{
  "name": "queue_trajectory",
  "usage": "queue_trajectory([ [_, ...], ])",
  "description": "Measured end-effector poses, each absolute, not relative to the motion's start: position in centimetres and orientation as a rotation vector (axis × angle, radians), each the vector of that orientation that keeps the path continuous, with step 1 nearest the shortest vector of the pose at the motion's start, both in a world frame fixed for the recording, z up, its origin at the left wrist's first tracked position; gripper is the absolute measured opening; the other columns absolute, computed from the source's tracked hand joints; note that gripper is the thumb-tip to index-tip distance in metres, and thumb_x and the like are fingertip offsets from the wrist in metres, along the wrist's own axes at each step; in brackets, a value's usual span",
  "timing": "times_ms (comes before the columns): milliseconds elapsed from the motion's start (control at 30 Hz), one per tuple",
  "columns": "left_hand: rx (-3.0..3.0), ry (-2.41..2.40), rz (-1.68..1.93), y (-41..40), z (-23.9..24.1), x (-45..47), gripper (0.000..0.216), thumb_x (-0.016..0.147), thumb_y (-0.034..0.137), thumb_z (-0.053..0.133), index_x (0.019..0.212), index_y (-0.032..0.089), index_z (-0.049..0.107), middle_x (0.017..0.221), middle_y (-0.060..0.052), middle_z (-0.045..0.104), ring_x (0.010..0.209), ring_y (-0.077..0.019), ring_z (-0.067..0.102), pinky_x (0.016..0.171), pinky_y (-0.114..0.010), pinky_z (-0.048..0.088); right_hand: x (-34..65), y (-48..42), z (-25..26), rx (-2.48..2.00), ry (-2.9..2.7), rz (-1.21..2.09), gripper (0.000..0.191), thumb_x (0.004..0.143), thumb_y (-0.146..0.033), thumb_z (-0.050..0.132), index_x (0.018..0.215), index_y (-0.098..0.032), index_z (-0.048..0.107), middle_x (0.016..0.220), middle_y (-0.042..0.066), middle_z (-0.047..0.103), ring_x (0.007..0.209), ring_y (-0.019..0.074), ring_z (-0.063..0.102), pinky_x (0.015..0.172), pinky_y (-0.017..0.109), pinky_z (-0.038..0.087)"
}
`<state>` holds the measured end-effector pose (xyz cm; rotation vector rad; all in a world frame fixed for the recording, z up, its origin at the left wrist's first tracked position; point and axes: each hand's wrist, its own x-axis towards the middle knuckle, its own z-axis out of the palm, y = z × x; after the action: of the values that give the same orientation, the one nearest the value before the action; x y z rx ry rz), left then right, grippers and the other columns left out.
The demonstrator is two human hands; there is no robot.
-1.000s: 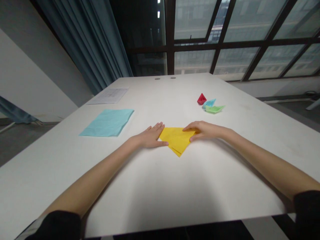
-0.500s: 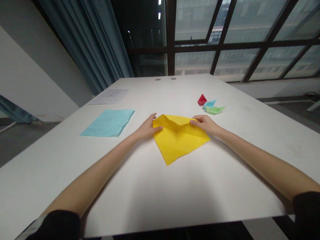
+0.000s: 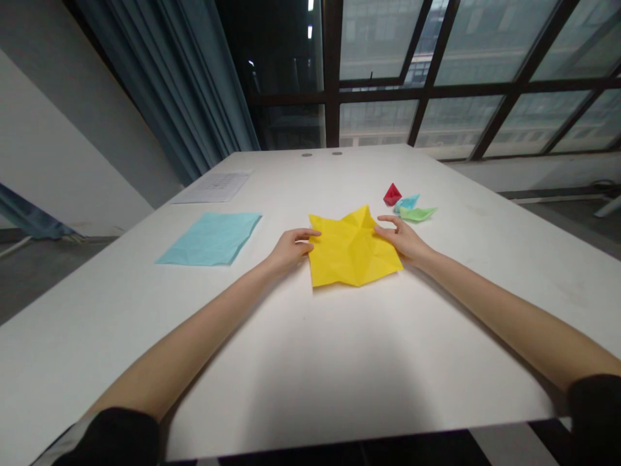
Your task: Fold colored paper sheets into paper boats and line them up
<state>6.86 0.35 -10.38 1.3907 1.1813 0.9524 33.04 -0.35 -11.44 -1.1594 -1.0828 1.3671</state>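
A square sheet of yellow paper (image 3: pixel 347 249) with several creases lies in front of me, its surface uneven and a peak raised at its far edge. My left hand (image 3: pixel 291 249) grips the left edge, with fingertips over the paper's border. At the right edge, my right hand (image 3: pixel 400 239) holds the sheet with the thumb on top, the index finger stretched out beyond the border. Part of the right hand's grip is hidden by the paper.
Left of the yellow sheet lies light blue paper (image 3: pixel 211 239). A printed white sheet (image 3: pixel 213 188) is farther back. Small folded paper pieces, red (image 3: pixel 392 195), blue (image 3: pixel 406 203) and green (image 3: pixel 417 214), sit beyond my right hand on the white table (image 3: pixel 301 375).
The yellow sheet has been opened out and turned; its near corner no longer points toward me. Both hands have shifted slightly along its edges, and the right index finger has lifted.
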Motion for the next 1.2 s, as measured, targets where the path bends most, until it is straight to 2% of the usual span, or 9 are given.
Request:
queue_trajectory([
  [67, 1.378, 1.209, 0.959, 0.7, -10.6, 6.8, 0.029, 0.062, 0.004, 0.054, 0.087, 0.012, 0.066, 0.09, -0.007, 0.065, 0.074, -0.0128, 0.06, 0.076, -0.03, 0.049, 33.3, -0.3, -11.6, -1.17, -1.171, 1.289, 0.067, 0.064, -0.034, 0.073, 0.12, -0.028, 0.036, 0.067, -0.004, 0.066, 0.062, 0.0172, 0.064, 0.061, 0.032, 0.052],
  [133, 1.31, 1.231, 0.979, 1.0, -10.8, 6.7, 0.029, 0.061, 0.003, 0.053, 0.085, 0.012, 0.067, 0.089, -0.007, 0.067, 0.075, -0.014, 0.061, 0.081, -0.033, 0.049, 33.6, -0.1, -11.8, -1.164, -1.287, 1.209, 0.069, 0.066, -0.032, 0.069, 0.124, -0.029, 0.032, 0.064, -0.006, 0.064, 0.059, 0.016, 0.062, 0.059, 0.03, 0.05],
  [300, 1.093, 1.157, 0.958, 1.0, -11.0, 6.4, 0.026, 0.062, 0.002, 0.056, 0.082, 0.012, 0.069, 0.1, -0.011, 0.067, 0.087, -0.0181, 0.064, 0.088, -0.035, 0.048, 34.2, 0.5, -12.5, -1.185, -1.556, 1.0, 0.038, 0.072, -0.028, 0.058, 0.11, -0.022, 0.057, 0.086, 0.002, 0.065, 0.079, 0.017, 0.062, 0.073, 0.033, 0.05],
  [367, 1.053, 1.101, 0.888, 0.7, -10.8, 6.6, 0.024, 0.062, 0.004, 0.061, 0.083, 0.013, 0.07, 0.101, -0.012, 0.068, 0.089, -0.0193, 0.064, 0.088, -0.036, 0.048, 34.0, 0.5, -12.5, -1.167, -1.572, 1.024, 0.034, 0.074, -0.028, 0.056, 0.106, -0.02, 0.062, 0.097, 0.005, 0.066, 0.089, 0.0189, 0.061, 0.081, 0.037, 0.049],
  [467, 1.059, 1.055, 0.83, 0.3, -10.4, 6.9, 0.027, 0.06, 0.004, 0.065, 0.085, 0.012, 0.07, 0.1, -0.012, 0.068, 0.089, -0.0201, 0.065, 0.089, -0.037, 0.049, 33.8, 0.3, -12.3, -1.133, -1.483, 1.169, 0.033, 0.075, -0.028, 0.057, 0.106, -0.02, 0.064, 0.103, 0.006, 0.067, 0.091, 0.0196, 0.062, 0.085, 0.04, 0.048],
  [667, 1.075, 1.089, 0.956, 0.5, -10.4, 7.0, 0.03, 0.061, 0.003, 0.063, 0.089, 0.012, 0.069, 0.1, -0.009, 0.069, 0.086, -0.019, 0.065, 0.091, -0.038, 0.048, 33.9, 0.3, -12.1, -1.091, -1.347, 1.263, 0.041, 0.067, -0.029, 0.071, 0.106, -0.019, 0.064, 0.1, 0.008, 0.069, 0.086, 0.0191, 0.065, 0.088, 0.041, 0.048],
  [900, 1.062, 0.995, 0.943, 0.2, -9.7, 7.0, 0.051, 0.064, 0.003, 0.065, 0.113, 0.014, 0.059, 0.104, -0.012, 0.067, 0.094, -0.0215, 0.065, 0.09, -0.04, 0.05, 33.9, 0.4, -12.0, -1.002, -1.243, 1.268, 0.044, 0.062, -0.03, 0.076, 0.102, -0.017, 0.064, 0.096, 0.009, 0.07, 0.09, 0.0208, 0.065, 0.089, 0.041, 0.049],
  [1067, 1.093, 0.946, 1.031, 0.2, -9.8, 7.1, 0.048, 0.058, 0.008, 0.073, 0.104, 0.012, 0.064, 0.103, -0.011, 0.067, 0.096, -0.022, 0.063, 0.092, -0.04, 0.048, 33.7, 0.1, -11.4, -0.976, -1.204, 1.285, 0.043, 0.061, -0.031, 0.076, 0.1, -0.017, 0.064, 0.096, 0.009, 0.07, 0.093, 0.0223, 0.065, 0.09, 0.041, 0.048],
  [1200, 1.121, 0.958, 1.104, 0.2, -10.0, 7.4, 0.047, 0.052, 0.02, 0.08, 0.097, 0.012, 0.067, 0.099, -0.01, 0.068, 0.093, -0.0218, 0.063, 0.09, -0.039, 0.047, 32.9, -0.3, -11.2, -0.942, -1.146, 1.358, 0.041, 0.058, -0.031, 0.078, 0.095, -0.017, 0.066, 0.095, 0.008, 0.07, 0.091, 0.0204, 0.065, 0.091, 0.039, 0.047],
])
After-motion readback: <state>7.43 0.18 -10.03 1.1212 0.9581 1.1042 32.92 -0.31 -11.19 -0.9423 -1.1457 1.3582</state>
